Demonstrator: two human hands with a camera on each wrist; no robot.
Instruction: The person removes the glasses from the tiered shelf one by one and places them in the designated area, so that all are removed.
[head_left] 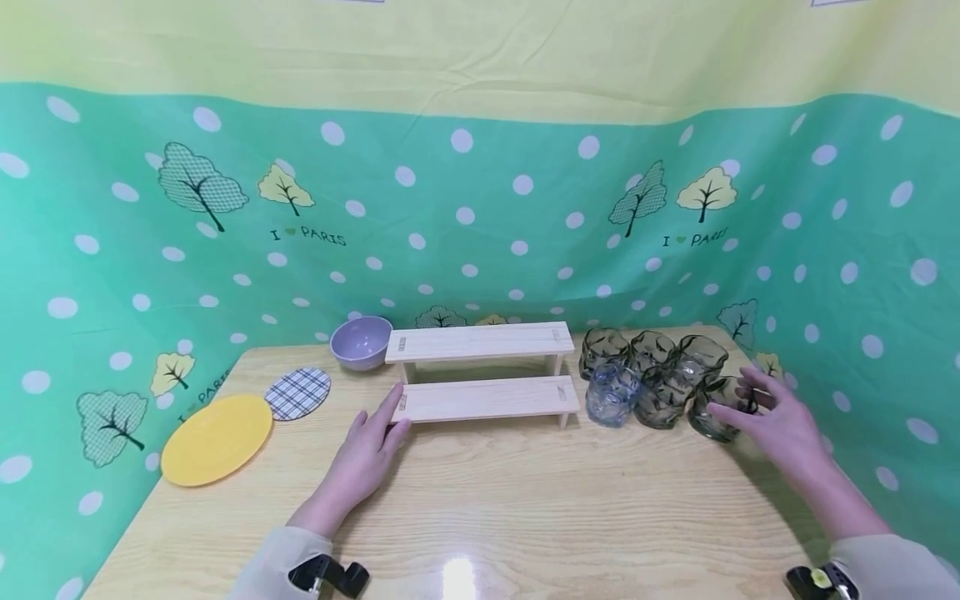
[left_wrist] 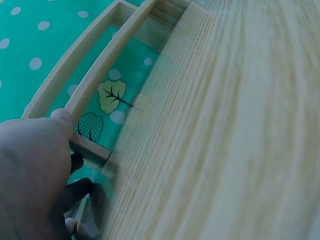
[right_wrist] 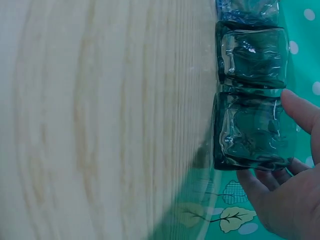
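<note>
A two-step wooden shelf point(head_left: 487, 400) of pale wood stands at the back of the table. My left hand point(head_left: 365, 454) touches the left end of its lower step, the index finger stretched along the side and the thumb at the front corner. On the right stand several smoky-grey wavy glass cups point(head_left: 660, 398) and one blue glass cup point(head_left: 612, 393), close together. My right hand point(head_left: 783, 421) holds the nearest right grey glass cup point(right_wrist: 250, 132), thumb on one side near the rim and fingers on the other. This cup stands upright on the table.
Left of the shelf are a purple bowl point(head_left: 362, 343), a round checked mat point(head_left: 297, 393) and a yellow oval plate point(head_left: 217, 440). A green dotted cloth point(head_left: 465, 242) hangs behind the wooden table point(head_left: 525, 500) and along its sides.
</note>
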